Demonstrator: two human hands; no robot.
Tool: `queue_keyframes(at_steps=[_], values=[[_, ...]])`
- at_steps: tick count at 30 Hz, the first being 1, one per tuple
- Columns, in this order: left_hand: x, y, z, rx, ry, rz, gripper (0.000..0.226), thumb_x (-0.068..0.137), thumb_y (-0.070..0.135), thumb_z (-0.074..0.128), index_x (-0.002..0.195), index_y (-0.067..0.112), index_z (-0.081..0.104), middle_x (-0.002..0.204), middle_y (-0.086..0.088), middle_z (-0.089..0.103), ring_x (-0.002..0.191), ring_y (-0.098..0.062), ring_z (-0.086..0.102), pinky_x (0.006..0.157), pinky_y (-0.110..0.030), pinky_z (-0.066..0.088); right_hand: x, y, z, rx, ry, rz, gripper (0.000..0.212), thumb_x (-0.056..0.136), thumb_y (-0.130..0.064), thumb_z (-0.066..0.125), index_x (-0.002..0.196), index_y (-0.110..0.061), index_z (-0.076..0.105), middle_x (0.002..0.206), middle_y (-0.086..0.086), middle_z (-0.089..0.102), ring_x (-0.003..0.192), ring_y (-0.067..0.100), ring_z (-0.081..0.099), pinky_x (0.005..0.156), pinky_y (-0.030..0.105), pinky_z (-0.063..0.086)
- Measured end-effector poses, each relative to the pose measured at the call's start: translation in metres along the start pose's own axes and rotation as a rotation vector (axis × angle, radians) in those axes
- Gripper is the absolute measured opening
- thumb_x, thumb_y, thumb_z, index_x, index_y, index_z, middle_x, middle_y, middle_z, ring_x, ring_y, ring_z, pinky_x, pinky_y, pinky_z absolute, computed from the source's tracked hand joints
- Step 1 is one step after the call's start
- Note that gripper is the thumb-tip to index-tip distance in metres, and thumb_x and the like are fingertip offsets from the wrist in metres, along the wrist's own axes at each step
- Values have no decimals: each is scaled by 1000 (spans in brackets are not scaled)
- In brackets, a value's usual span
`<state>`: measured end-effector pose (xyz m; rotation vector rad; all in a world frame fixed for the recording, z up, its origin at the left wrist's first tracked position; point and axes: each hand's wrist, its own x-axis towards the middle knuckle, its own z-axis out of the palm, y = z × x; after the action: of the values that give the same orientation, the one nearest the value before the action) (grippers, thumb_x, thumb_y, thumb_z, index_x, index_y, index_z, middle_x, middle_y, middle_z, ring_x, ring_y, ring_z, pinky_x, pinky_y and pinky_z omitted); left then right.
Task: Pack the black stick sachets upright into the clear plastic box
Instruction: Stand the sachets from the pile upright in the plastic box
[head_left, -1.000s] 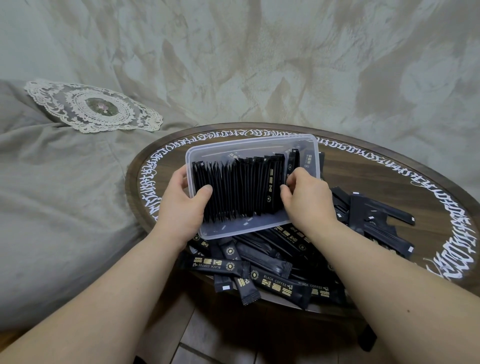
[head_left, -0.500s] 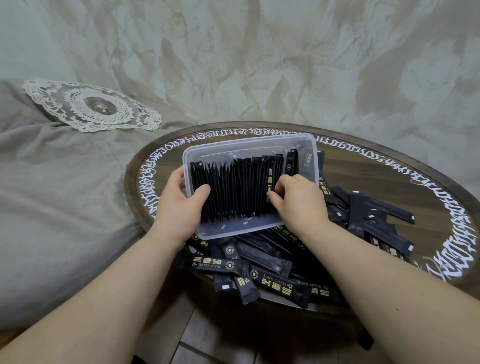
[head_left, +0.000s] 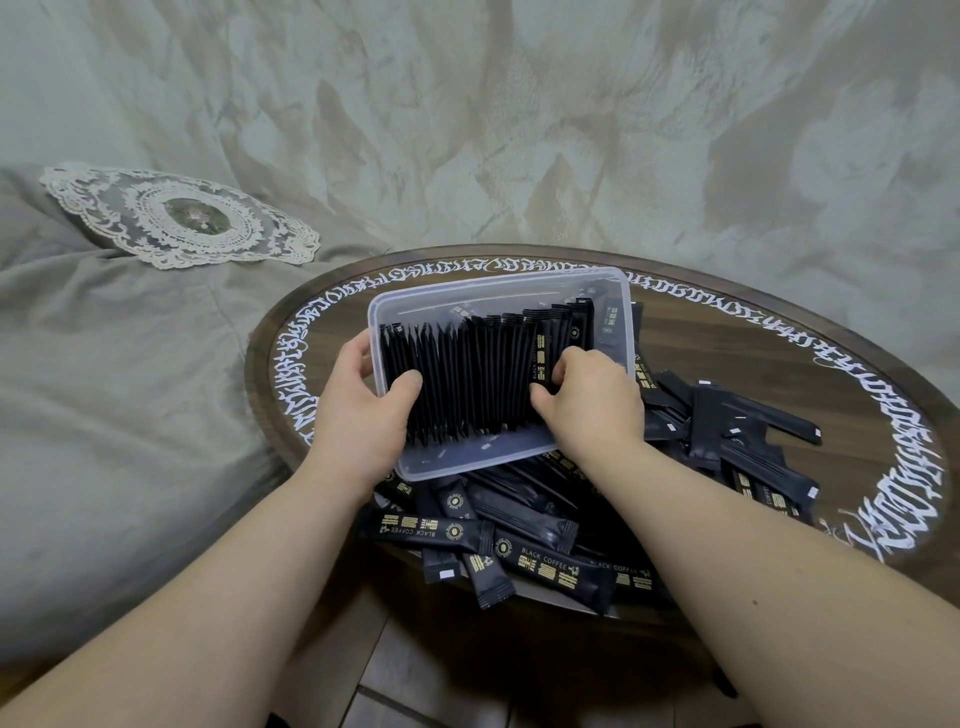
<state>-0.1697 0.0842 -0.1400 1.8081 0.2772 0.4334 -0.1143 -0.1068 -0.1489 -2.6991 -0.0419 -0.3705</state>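
The box (head_left: 498, 291) sat tilted on the loose sachets (head_left: 540, 561) heaped at the table's (head_left: 779, 364) near edge. The left hand (head_left: 358, 415) gripped the box's left wall, thumb inside against the packed row (head_left: 467, 379). The right hand (head_left: 587, 400), fingers curled, pinched the row's right end. The step looked like squeezing the row leftward; next, more sachets would need slotting upright into the gap by the right wall.
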Motion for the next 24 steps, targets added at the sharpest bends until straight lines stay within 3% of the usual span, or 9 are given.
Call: queue_keyframes(at_steps=[8, 13, 18, 22, 24], values=[[-5, 10, 4, 9, 11, -1, 48, 87, 25, 63, 131, 33, 47, 120, 8, 59, 101, 2, 57, 86, -24, 44, 3, 4, -6, -37, 39, -10, 27, 88, -37, 60, 97, -12, 50, 94, 6, 61, 90, 33, 58, 68, 33, 38], [-6, 10, 3, 23, 1, 1, 51, 86, 30, 64, 132, 35, 45, 118, 11, 58, 101, 2, 55, 95, -36, 48, 6, 9, -11, -99, 52, -45, 29, 89, -37, 60, 100, -12, 50, 100, 8, 57, 93, 33, 58, 71, 33, 38], [-5, 9, 3, 28, -11, -11, 52, 86, 33, 64, 134, 35, 43, 120, 12, 57, 104, -4, 56, 92, -32, 46, 4, 17, -10, -40, 79, -83, 19, 91, -32, 56, 94, -13, 53, 95, 5, 51, 89, 32, 55, 67, 31, 31], [-1, 3, 2, 7, -23, -36, 50, 87, 34, 63, 133, 34, 45, 121, 10, 58, 102, -5, 59, 90, -34, 48, -3, 11, -10, 47, 151, -339, 16, 85, -26, 66, 93, -14, 61, 93, 5, 53, 80, 30, 57, 65, 33, 43], [2, 0, 1, -20, -26, -51, 50, 86, 34, 64, 132, 33, 46, 120, 9, 59, 103, -7, 60, 92, -35, 50, -5, 3, -8, 53, 56, -466, 24, 84, -27, 68, 105, -17, 66, 99, 4, 53, 82, 26, 58, 66, 33, 46]])
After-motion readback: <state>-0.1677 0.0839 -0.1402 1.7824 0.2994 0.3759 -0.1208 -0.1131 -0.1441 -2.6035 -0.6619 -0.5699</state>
